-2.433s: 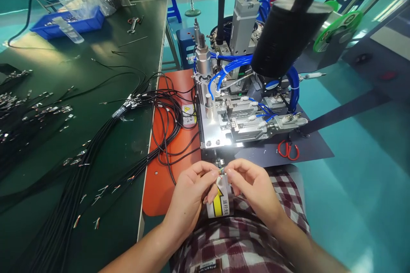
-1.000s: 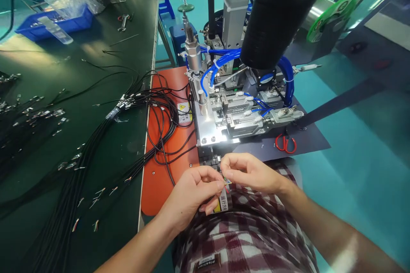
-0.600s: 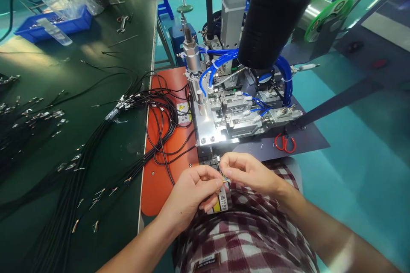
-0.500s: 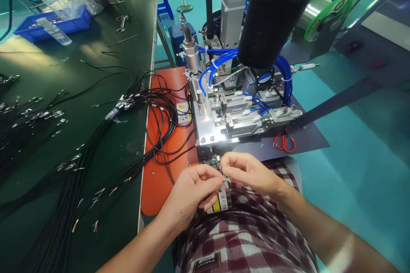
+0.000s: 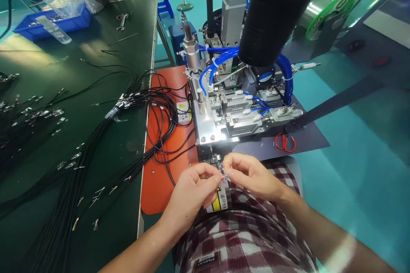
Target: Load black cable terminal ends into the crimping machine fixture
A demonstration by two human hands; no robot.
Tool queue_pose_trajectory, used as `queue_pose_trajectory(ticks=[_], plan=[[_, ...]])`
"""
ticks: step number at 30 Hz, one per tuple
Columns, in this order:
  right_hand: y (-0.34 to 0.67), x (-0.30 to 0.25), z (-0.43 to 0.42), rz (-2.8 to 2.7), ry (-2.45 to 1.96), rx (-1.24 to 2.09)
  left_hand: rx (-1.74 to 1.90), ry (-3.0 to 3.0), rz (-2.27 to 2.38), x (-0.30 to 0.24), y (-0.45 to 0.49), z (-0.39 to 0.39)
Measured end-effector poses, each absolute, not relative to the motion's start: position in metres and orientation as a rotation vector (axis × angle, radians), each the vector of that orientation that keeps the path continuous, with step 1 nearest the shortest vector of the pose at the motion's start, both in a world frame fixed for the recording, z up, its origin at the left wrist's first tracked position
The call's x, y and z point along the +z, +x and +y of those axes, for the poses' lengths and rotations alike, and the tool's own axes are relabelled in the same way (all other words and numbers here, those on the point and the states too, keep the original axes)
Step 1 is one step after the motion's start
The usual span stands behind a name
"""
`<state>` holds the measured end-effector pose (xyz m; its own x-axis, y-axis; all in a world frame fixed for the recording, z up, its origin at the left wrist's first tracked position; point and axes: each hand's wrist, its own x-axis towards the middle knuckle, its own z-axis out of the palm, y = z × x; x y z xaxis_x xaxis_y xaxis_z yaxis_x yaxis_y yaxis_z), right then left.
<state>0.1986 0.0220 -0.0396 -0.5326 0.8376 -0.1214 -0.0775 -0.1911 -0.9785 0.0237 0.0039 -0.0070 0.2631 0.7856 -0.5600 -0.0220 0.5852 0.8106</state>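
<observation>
Just in front of the machine, my left hand (image 5: pixel 199 187) pinches the end of a cable, from which thin coloured wires (image 5: pixel 223 177) fan out. A reddish wire hangs below the fingertips, and a pale bluish one points toward my right hand (image 5: pixel 251 174). The thumb and forefinger of that hand are pinched together at the wire tips. Behind both hands is the metal wire-processing machine (image 5: pixel 221 123), with a small dark fixture (image 5: pixel 215 160) at its front edge. Much of the held cable is hidden by my left fingers.
Black cables (image 5: pixel 166 123) lie coiled on the orange board (image 5: pixel 169 196). More cable bundles (image 5: pixel 92 145) spread over the dark green table (image 5: pixel 128 230). Red-handled scissors (image 5: pixel 285 142) rest on the machine's base plate. A black cylinder (image 5: pixel 272 25) hangs overhead; a blue tray (image 5: pixel 77 21) stands far left.
The fingers have shifted slightly around the wires. The yellow-green wire seen earlier between the hands no longer shows; a pale bluish one is visible there. Both hands stay close together.
</observation>
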Motion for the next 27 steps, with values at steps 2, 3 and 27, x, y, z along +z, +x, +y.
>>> queue_pose_trajectory(ticks=[2,3,27], plan=[[0.199,-0.041,0.022,-1.421,-0.897,1.798,0.623,0.792,1.196,-0.008,0.023,0.002],[0.199,-0.042,0.022,-1.421,-0.890,1.798,0.620,0.794,1.196,-0.008,0.023,0.002],[0.203,-0.036,0.035,-1.544,-0.842,1.852,0.686,0.754,1.250,-0.004,0.028,0.000]])
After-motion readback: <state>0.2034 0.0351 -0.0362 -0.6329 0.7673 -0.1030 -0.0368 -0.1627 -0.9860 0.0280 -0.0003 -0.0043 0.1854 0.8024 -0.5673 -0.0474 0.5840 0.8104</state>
